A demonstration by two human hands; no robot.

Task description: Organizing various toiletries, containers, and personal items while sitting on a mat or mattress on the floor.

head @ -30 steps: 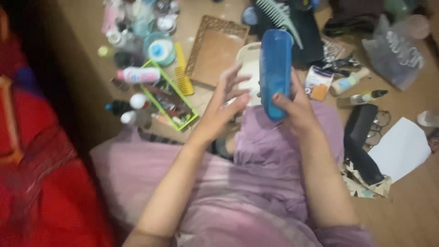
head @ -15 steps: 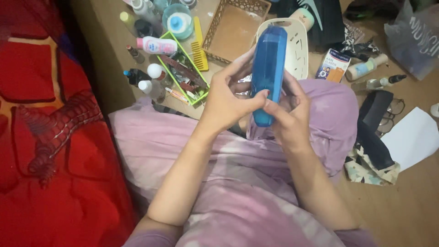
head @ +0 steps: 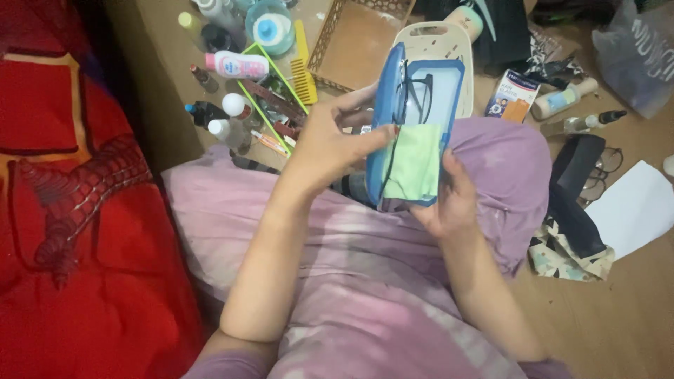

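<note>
A blue glasses case (head: 449, 74) stands open above my lap. Inside it lie dark-framed glasses (head: 415, 92) and a green cleaning cloth (head: 413, 163). My left hand (head: 330, 140) grips the lid on the case's left side, thumb on the cloth's edge. My right hand (head: 449, 200) cradles the lower right of the case from beneath. Both forearms rest over pale purple clothing (head: 365, 281) covering my knees.
On the wooden floor beyond: a white basket (head: 460, 42), a brown wicker tray (head: 351, 42), a yellow comb (head: 303, 63), bottles (head: 235, 64), a small box (head: 511, 95), a black case with another pair of glasses (head: 586, 165), white paper (head: 635, 207). Red fabric (head: 63, 210) lies left.
The blue case was shut and held upright; now my hands have opened it, showing the glasses and green cloth. The view has shifted slightly.
</note>
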